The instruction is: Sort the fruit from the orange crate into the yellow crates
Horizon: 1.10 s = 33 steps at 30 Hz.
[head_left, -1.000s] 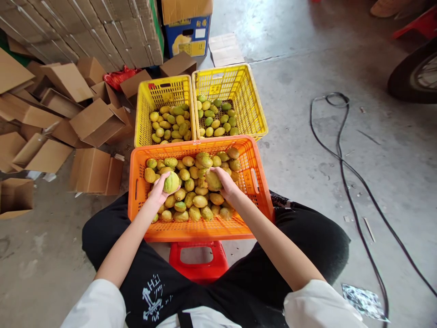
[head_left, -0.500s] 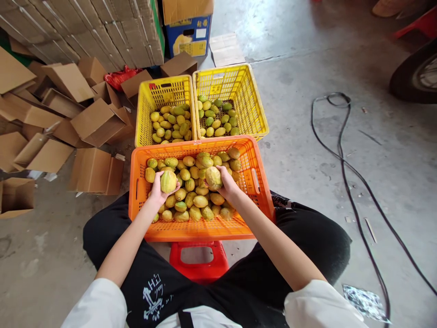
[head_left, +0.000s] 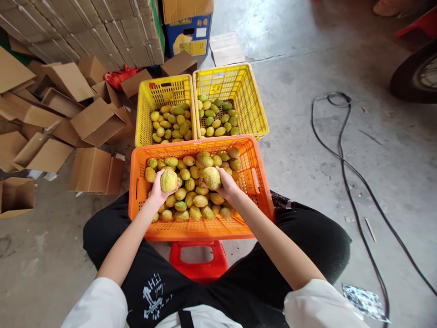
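Note:
My left hand (head_left: 158,191) is closed around a greenish-yellow papaya (head_left: 168,181), its fingers curled under the fruit. In my right hand (head_left: 228,183) is another papaya (head_left: 212,178), yellow with small dark specks. Both are held up over the orange crate (head_left: 201,234), apart from each other. Below them in that crate lie many yellow and green papayas (head_left: 200,201), some of them hidden by my hands.
Two yellow crates (head_left: 164,81) (head_left: 261,109) with more papayas adjoin the orange crate's far side. A red stool (head_left: 200,273) is under it. Open cardboard boxes (head_left: 97,120) are heaped at left, before stacked flat cartons (head_left: 129,38). At right lie a black hose (head_left: 355,168) and a wheel (head_left: 418,75).
The papaya in my right hand has shifted slightly left and turned a little. My left hand's papaya has turned slightly too. The crates have stayed put.

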{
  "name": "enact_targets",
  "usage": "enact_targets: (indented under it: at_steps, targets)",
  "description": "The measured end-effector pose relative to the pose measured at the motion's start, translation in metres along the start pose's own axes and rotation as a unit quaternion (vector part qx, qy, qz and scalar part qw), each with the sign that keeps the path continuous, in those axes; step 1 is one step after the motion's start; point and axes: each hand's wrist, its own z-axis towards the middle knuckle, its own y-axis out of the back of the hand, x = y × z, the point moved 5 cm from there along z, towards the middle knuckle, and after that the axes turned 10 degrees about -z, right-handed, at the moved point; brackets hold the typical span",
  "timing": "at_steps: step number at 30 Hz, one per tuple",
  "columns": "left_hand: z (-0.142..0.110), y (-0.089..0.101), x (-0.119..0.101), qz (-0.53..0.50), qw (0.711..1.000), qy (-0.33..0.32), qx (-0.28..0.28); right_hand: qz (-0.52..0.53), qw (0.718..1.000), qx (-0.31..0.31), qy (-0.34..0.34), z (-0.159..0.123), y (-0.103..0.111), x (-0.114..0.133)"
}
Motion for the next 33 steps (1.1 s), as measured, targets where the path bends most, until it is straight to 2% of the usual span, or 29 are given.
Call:
enact_targets:
  at_steps: [3,8,11,13,16,20,24,30,33]
  targets:
    - [0.002,0.002,-0.001,0.013,1.000,-0.015,-0.010,-0.016,1.000,0.014,0.009,0.001,0.001,0.000]
    - [0.002,0.003,0.000,0.025,0.999,-0.023,-0.012,-0.051,0.993,0.042,0.099,-0.005,-0.001,0.008]
    - [0.000,-0.001,0.000,0.013,0.999,-0.029,0.011,-0.048,0.991,0.047,0.112,-0.008,-0.003,0.009]
    - [-0.001,-0.001,0.000,-0.006,0.999,-0.036,0.004,-0.049,0.992,0.044,0.112,-0.007,-0.002,0.008]
    - [-0.001,0.001,-0.001,-0.027,0.998,-0.044,-0.024,-0.042,0.993,0.032,0.101,-0.003,0.000,0.007]
    - [0.001,0.001,-0.002,-0.009,0.999,-0.042,-0.022,-0.003,0.999,0.007,0.031,0.003,0.003,0.002]
    - [0.005,0.004,-0.003,-0.011,0.998,-0.048,-0.029,0.018,1.000,0.024,-0.004,0.001,0.001,0.004]
    - [0.011,0.009,0.000,-0.009,1.000,-0.007,-0.020,0.013,0.998,0.057,-0.013,-0.008,-0.006,0.007]
    - [0.013,0.010,0.004,-0.016,1.000,0.023,-0.008,0.005,0.999,0.049,-0.021,-0.009,-0.005,0.005]
